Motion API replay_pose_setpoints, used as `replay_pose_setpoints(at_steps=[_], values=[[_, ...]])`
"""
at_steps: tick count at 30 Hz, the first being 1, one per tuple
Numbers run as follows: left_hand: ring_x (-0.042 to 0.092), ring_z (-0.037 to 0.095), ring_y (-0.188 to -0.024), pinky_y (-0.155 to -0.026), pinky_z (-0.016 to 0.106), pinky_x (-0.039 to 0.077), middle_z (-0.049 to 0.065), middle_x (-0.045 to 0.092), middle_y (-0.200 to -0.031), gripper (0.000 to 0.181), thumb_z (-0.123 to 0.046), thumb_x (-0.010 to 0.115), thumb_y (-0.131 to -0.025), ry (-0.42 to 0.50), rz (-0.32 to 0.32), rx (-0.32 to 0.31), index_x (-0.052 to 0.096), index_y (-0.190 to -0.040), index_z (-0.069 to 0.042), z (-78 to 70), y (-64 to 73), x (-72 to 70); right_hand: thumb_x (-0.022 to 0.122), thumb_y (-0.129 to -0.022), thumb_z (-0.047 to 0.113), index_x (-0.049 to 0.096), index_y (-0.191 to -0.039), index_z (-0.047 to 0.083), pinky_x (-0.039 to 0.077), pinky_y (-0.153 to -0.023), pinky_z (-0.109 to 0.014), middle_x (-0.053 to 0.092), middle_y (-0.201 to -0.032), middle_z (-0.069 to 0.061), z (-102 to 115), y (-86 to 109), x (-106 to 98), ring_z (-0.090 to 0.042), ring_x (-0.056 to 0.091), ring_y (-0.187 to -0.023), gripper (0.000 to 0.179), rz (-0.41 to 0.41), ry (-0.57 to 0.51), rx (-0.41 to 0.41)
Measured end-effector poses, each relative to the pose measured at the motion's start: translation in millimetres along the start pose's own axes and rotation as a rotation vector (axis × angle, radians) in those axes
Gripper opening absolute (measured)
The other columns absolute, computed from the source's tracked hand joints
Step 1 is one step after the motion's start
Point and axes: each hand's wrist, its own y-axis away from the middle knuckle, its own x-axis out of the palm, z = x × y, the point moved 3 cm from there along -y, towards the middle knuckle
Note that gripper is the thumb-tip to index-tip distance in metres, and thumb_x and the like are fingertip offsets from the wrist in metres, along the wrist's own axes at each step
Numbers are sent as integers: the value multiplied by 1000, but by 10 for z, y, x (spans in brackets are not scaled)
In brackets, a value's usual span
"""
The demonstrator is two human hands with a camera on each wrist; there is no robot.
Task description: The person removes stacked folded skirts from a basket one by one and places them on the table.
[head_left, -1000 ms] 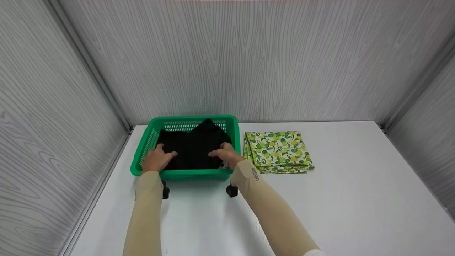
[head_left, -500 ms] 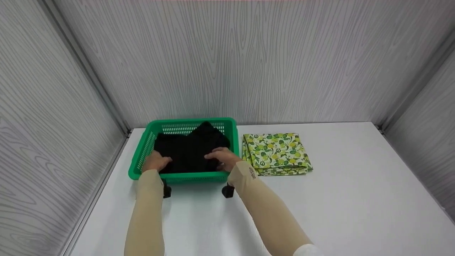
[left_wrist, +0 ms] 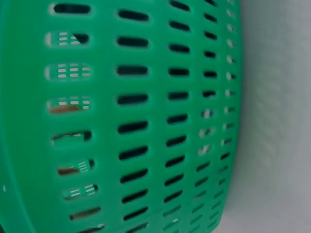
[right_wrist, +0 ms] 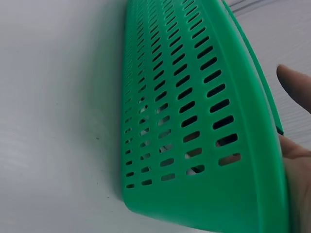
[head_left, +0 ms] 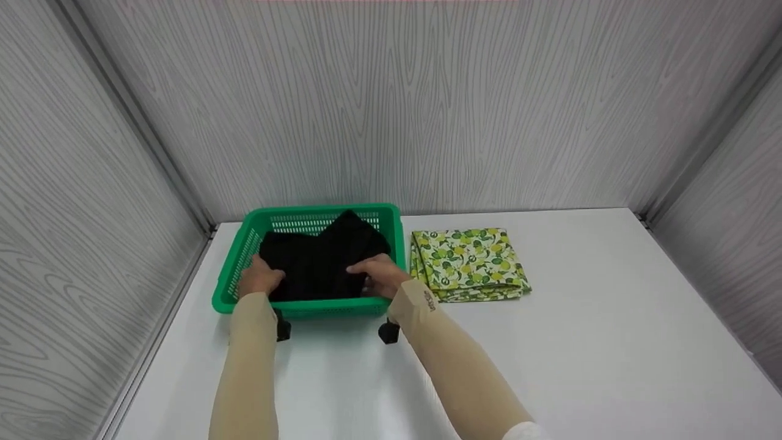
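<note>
A folded black cloth [head_left: 321, 260] lies in the green plastic basket [head_left: 317, 305], with one corner peaked toward the back. My left hand [head_left: 259, 276] reaches over the front left of the basket, its thumb at the cloth's left edge and its other fingers mostly hidden inside. My right hand [head_left: 380, 275] is over the front right corner, thumb stretched out across the cloth and fingers bent down beside its edge. In the right wrist view the thumb [right_wrist: 295, 86] stands apart from the fingers above the rim. Bits of finger show through the slots in the left wrist view.
A folded cloth with a lemon print [head_left: 470, 263] lies on the white table [head_left: 580, 305] just right of the basket. Grey wood-grain panels [head_left: 427, 110] close off the back and both sides.
Both hands have come slightly toward the basket's front. My right fingers, earlier stretched over the cloth, now dip down at its edge. The camera view has shifted a little; the black cloth stays in the basket.
</note>
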Motion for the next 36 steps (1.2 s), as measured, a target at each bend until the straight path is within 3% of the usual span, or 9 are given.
replay_pose_setpoints(at_steps=[4,7,12,16,23,27,30,33,36], values=[[47,53,-125,-105,63,37,42,44,-137,59,-18,53,-97,-13,-27,-1,35,-140,18,-18,4,-7,72,-92,7,53,-120,-3,52,-95,-50,54,-132,-23,19,15,-3,-40,60,-119,35,-106,-18,-42],[45,53,-128,-108,65,32,41,43,-140,60,-19,56,-97,-20,-5,1,36,-140,18,-1,-2,-12,68,-93,1,54,-123,-4,55,-86,-45,54,-129,-23,23,22,21,-34,62,-106,33,-125,35,-82],[23,53,-144,-116,59,24,40,18,-156,83,-16,58,-95,68,80,6,9,-155,15,79,-13,-20,53,-96,-10,45,-149,3,44,-72,-38,43,-145,-22,-8,-13,88,-25,51,-87,55,-49,130,-119],[20,51,-146,-116,60,23,35,17,-160,80,-12,58,-94,65,89,72,16,-159,6,72,-32,7,61,-99,5,53,-145,6,45,-74,-37,49,-140,-15,-33,-49,116,-24,52,-93,47,21,156,-77],[54,46,-122,-100,59,44,31,53,-140,42,-2,57,-94,-101,-87,237,61,-136,5,-32,-54,66,72,-91,0,59,-111,1,48,-80,-41,54,-111,-11,3,-36,109,-24,51,-95,25,-37,198,-106],[63,47,-104,-88,58,51,30,67,-118,30,2,61,-91,-257,-241,329,71,-119,7,-72,-37,98,62,-89,-14,60,-119,-1,52,-82,-41,55,-117,-15,-1,-38,123,-26,55,-96,33,-51,206,-119],[64,48,-101,-87,58,51,30,69,-111,26,5,62,-90,-270,-283,369,72,-113,8,-88,-25,99,55,-90,-16,59,-133,0,52,-80,-40,53,-131,-19,-17,-50,129,-28,57,-97,47,-64,220,-114],[64,47,-103,-90,58,50,32,67,-116,27,6,59,-91,-203,-223,348,71,-115,9,-62,-27,94,53,-90,-14,58,-138,-1,51,-76,-37,51,-140,-22,-26,-65,115,-27,58,-96,51,-122,228,-134],[59,46,-113,-97,58,47,34,60,-129,33,2,57,-94,-126,-77,291,65,-124,11,-20,-48,94,56,-89,-12,60,-135,-4,52,-78,-37,52,-141,-22,-15,-70,73,-27,57,-96,46,-184,222,-166]])
